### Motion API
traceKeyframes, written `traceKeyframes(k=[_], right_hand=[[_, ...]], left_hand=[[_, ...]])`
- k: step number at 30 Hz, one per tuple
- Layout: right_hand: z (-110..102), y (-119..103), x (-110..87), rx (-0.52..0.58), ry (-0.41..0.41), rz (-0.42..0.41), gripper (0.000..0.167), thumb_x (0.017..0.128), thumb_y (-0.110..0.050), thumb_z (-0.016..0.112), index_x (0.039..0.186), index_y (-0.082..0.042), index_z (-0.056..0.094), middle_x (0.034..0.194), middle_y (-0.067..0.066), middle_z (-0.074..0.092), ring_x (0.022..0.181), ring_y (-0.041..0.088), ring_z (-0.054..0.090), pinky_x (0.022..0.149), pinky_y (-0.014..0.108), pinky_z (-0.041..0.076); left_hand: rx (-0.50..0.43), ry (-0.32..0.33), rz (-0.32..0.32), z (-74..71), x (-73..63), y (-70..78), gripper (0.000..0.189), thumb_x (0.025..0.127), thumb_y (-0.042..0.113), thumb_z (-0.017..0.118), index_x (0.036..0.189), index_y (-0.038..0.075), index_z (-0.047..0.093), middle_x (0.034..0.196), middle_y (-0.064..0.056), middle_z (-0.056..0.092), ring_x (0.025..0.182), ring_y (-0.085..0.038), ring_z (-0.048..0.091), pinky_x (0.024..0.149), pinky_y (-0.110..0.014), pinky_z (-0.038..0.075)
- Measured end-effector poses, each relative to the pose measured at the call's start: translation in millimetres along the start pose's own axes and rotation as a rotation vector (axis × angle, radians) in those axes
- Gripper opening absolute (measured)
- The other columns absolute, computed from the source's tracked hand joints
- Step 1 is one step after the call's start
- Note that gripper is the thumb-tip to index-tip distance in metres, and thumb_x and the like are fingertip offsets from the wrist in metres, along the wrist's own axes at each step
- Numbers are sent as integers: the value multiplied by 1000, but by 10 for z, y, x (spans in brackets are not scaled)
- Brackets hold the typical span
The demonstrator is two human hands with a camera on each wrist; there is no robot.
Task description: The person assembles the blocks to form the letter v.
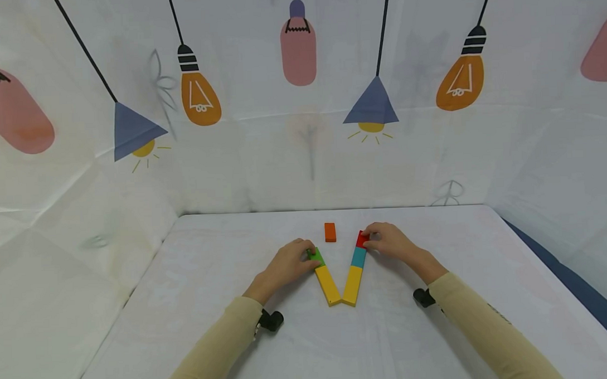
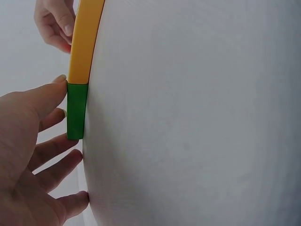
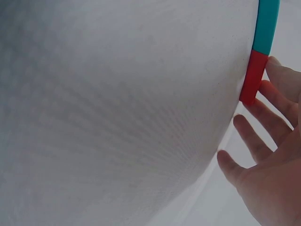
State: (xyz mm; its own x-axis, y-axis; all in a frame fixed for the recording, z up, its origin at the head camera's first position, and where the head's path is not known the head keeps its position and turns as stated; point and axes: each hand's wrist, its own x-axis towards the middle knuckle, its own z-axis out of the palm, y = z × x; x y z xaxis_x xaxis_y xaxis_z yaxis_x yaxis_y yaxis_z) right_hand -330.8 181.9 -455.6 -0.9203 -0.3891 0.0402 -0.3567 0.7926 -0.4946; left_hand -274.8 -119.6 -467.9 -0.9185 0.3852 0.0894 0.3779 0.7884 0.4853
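Observation:
Two slanting rows of blocks form a V on the white table. My left hand [image 1: 286,263] touches the green block [image 2: 77,110] at the upper end of the left row, thumb and fingertips along it with the other fingers spread. Below the green block lies a long yellow block [image 1: 328,286]. At the top of the right row, my right hand [image 1: 392,243] has its fingertips on a red block [image 3: 255,75]. A teal block [image 1: 358,257] follows, then another yellow block [image 1: 352,286]. The two yellow blocks meet at the bottom point.
An orange-red block [image 1: 330,232] lies by itself beyond the V, between its upper ends. The white-covered table [image 1: 389,342] ends at a back edge against a wall sheet [image 1: 302,156] printed with lamps and bulbs. A dark blue strip [image 1: 567,269] runs along the right side.

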Motion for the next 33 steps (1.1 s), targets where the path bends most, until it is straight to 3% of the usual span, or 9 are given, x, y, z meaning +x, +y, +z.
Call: traceKeyframes(k=[20, 33], right_hand=[[-19, -6, -18, 5, 0, -6, 30, 92, -20, 69, 118, -5, 69, 122, 15, 67, 110, 32, 56, 105, 55, 46], [-25, -5, -8, 17, -3, -12, 30, 92, -19, 69, 118, -5, 69, 123, 16, 67, 111, 32, 57, 105, 55, 45]], left_hand=[[-3, -31, -32, -34, 35, 29, 27, 95, 40, 65, 117, 24, 65, 121, 5, 64, 109, -12, 58, 100, -35, 51], [-25, -7, -56, -81, 184, 17, 35, 96, 41, 62, 125, 23, 62, 132, 3, 60, 116, -16, 58, 102, -39, 50]])
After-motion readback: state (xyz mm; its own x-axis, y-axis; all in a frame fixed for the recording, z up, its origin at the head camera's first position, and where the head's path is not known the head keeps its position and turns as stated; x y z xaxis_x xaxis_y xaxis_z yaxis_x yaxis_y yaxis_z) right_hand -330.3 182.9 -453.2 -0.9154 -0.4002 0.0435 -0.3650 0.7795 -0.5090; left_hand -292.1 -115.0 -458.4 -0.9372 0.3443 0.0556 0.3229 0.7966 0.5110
